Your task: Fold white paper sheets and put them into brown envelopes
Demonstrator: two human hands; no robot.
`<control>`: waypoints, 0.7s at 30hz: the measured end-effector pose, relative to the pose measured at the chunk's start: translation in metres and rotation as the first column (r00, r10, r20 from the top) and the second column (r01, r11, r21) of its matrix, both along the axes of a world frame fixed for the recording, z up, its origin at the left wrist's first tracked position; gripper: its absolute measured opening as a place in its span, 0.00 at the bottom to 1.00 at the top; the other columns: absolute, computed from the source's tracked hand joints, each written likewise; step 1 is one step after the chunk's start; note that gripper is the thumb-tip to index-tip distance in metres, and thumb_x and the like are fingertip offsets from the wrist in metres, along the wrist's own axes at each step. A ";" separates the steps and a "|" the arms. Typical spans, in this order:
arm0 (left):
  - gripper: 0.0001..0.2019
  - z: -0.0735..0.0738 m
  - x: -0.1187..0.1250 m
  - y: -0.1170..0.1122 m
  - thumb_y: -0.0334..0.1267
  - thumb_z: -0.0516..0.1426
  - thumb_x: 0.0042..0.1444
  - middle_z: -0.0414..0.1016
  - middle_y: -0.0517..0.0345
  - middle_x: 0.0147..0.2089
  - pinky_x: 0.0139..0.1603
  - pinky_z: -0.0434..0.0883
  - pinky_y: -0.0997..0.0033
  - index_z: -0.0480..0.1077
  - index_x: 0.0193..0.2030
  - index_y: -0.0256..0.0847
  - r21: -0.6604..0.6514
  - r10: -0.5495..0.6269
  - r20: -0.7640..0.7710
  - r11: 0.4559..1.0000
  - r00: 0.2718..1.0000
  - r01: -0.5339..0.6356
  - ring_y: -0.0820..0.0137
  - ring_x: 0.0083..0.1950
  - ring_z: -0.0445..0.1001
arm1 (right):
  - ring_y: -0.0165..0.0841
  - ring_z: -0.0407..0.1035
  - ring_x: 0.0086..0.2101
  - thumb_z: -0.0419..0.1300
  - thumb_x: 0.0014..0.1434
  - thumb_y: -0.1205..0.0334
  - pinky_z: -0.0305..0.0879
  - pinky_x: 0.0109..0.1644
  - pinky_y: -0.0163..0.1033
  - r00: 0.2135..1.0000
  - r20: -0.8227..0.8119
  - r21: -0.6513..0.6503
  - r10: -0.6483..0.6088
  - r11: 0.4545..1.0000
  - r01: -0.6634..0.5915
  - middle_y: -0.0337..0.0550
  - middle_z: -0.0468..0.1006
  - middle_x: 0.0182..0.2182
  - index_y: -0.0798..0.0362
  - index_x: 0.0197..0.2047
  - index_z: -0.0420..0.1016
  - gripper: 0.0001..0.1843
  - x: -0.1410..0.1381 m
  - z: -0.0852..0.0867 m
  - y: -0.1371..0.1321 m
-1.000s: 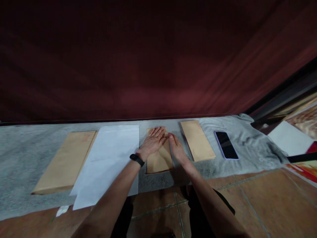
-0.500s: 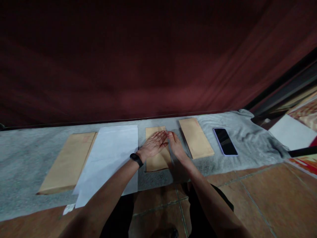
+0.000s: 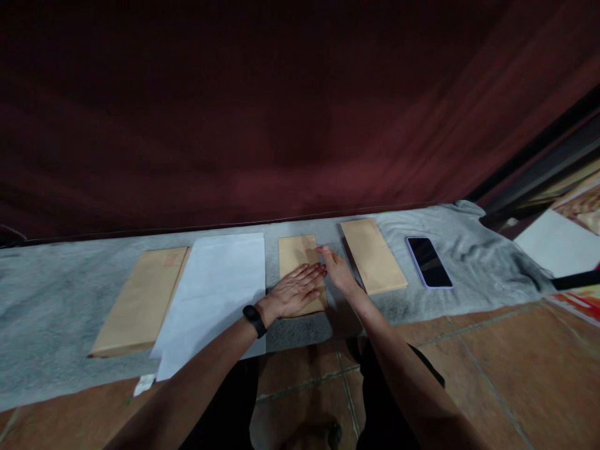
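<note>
Mid-frame, the envelope (image 3: 295,252) is partly covered by the uncurled left hand (image 3: 299,290) — creasing could be caused by uneven pressure — any pinch by the right hand (image 3: 337,269) cannot be told

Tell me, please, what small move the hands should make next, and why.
Probably slide the left hand slightly toward the near edge of the middle brown envelope, pressing lightly: it lies across the envelope with a strip bare at that edge, while the right hand is at the right edge, seemingly well placed for steadying.
</note>
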State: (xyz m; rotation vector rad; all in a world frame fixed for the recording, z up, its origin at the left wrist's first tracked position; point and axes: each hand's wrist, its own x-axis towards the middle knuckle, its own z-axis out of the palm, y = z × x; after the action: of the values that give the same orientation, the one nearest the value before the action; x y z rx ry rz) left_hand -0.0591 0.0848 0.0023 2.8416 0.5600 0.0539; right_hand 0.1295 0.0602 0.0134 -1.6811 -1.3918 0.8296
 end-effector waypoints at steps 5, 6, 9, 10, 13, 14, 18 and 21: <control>0.29 0.003 -0.006 -0.013 0.52 0.40 0.73 0.48 0.58 0.78 0.77 0.43 0.61 0.46 0.76 0.48 -0.077 -0.033 -0.005 0.996 0.999 0.033 0.70 0.78 0.44 | 0.38 0.70 0.58 0.34 0.73 0.42 0.63 0.65 0.45 1.000 0.018 0.010 0.021 1.000 -0.021 0.50 0.80 0.53 0.51 0.55 0.78 0.35 0.002 0.002 -0.001; 0.28 0.004 -0.007 -0.015 0.52 0.40 0.73 0.47 0.59 0.78 0.77 0.43 0.61 0.46 0.76 0.48 -0.096 -0.035 -0.009 0.995 0.999 0.034 0.71 0.78 0.44 | 0.38 0.70 0.58 0.34 0.73 0.42 0.63 0.64 0.44 0.999 0.027 0.014 0.026 1.000 -0.027 0.50 0.80 0.53 0.51 0.55 0.78 0.36 0.002 0.002 -0.002; 0.27 0.008 -0.011 -0.023 0.51 0.40 0.73 0.48 0.60 0.78 0.77 0.43 0.61 0.48 0.75 0.49 -0.145 -0.044 -0.027 0.989 0.999 0.040 0.71 0.78 0.43 | 0.38 0.71 0.57 0.34 0.73 0.42 0.64 0.64 0.44 0.998 0.055 0.026 0.038 0.999 -0.040 0.49 0.80 0.53 0.51 0.54 0.78 0.36 0.003 0.003 -0.003; 0.27 0.010 -0.012 -0.026 0.51 0.40 0.73 0.47 0.60 0.78 0.77 0.43 0.61 0.48 0.75 0.49 -0.157 -0.047 -0.030 0.987 0.998 0.042 0.71 0.78 0.43 | 0.38 0.71 0.57 0.33 0.74 0.42 0.64 0.64 0.44 0.997 0.066 0.030 0.047 0.998 -0.049 0.49 0.80 0.53 0.51 0.54 0.78 0.36 0.003 0.004 -0.004; 0.28 0.017 -0.014 -0.035 0.51 0.42 0.72 0.47 0.59 0.78 0.77 0.43 0.60 0.48 0.75 0.48 -0.184 -0.051 -0.021 0.982 0.998 0.046 0.70 0.78 0.43 | 0.38 0.72 0.57 0.34 0.74 0.42 0.64 0.64 0.45 0.993 0.093 0.039 0.076 0.996 -0.080 0.49 0.80 0.54 0.51 0.55 0.78 0.35 0.003 0.005 -0.006; 0.28 0.019 -0.015 -0.038 0.51 0.43 0.72 0.47 0.58 0.78 0.77 0.44 0.60 0.48 0.76 0.47 -0.190 -0.050 -0.015 0.981 0.999 0.046 0.69 0.78 0.43 | 0.39 0.72 0.57 0.34 0.74 0.42 0.64 0.64 0.45 0.991 0.100 0.042 0.087 0.995 -0.092 0.49 0.80 0.54 0.51 0.55 0.78 0.35 0.004 0.005 -0.007; 0.32 0.028 -0.018 -0.051 0.51 0.49 0.70 0.47 0.51 0.78 0.77 0.45 0.59 0.49 0.75 0.41 -0.198 -0.030 -0.023 0.980 0.999 0.025 0.65 0.78 0.43 | 0.39 0.71 0.58 0.35 0.73 0.41 0.64 0.64 0.47 0.981 0.130 0.051 0.141 0.988 -0.148 0.50 0.79 0.55 0.53 0.57 0.77 0.36 0.005 0.004 -0.008; 0.29 0.031 -0.021 -0.063 0.47 0.51 0.69 0.50 0.53 0.77 0.77 0.46 0.59 0.52 0.74 0.43 -0.210 -0.011 -0.029 0.978 1.000 0.004 0.66 0.78 0.45 | 0.38 0.67 0.62 0.34 0.74 0.44 0.60 0.68 0.48 0.936 0.271 0.089 0.226 0.962 -0.258 0.50 0.76 0.59 0.53 0.61 0.74 0.34 0.004 -0.001 -0.010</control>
State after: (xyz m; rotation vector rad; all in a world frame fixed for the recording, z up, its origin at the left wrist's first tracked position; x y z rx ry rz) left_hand -0.0797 0.0222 0.0331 2.6428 0.5274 -0.0471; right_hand 0.1336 0.0504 0.0129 -1.5838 -1.8217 0.6564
